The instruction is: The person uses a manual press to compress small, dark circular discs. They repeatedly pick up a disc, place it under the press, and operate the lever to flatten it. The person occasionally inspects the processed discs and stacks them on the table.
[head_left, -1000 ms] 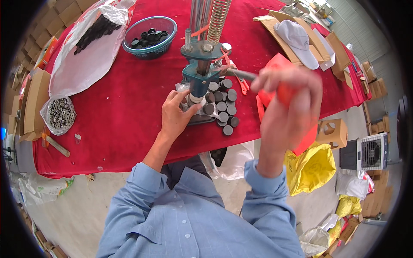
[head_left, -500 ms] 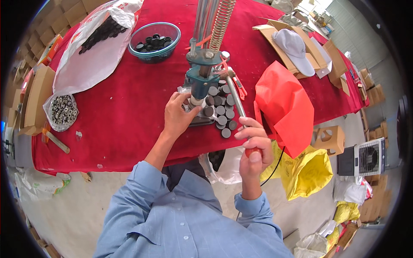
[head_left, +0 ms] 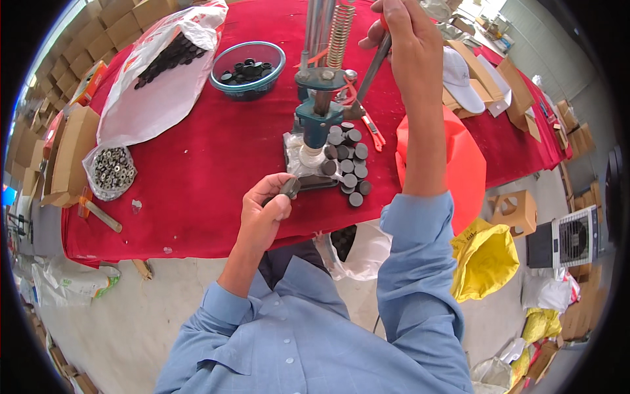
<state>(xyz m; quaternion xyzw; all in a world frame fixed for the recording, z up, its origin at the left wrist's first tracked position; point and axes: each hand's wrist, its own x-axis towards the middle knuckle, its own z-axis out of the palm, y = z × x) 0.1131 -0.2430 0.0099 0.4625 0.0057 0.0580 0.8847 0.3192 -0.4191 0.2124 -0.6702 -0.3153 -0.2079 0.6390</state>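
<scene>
Pinched dark cap (head_left: pixel 291 188) in left hand (head_left: pixel 264 209), front-left of press (head_left: pixel 317 123); gripped lever (head_left: pixel 376 67) in right hand (head_left: pixel 408 29), right of press. Probably risked dropping cap through loosened pinch.

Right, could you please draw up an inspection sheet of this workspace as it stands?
Surface: red cloth, with small whitish scraps near its front left.
Job's things: green press; loose dark discs right of its base; bowl of black pieces farther back.
Clutter: wooden-handled tool at left; grey cap on cardboard at right.
Hands: left hand pinches a dark round piece in its fingers, in front of the press; right hand grips the lever.
Cables: nothing clearly seen.
Surroundings: stacked cartons at upper left; yellow bag and fan unit at right.
</scene>
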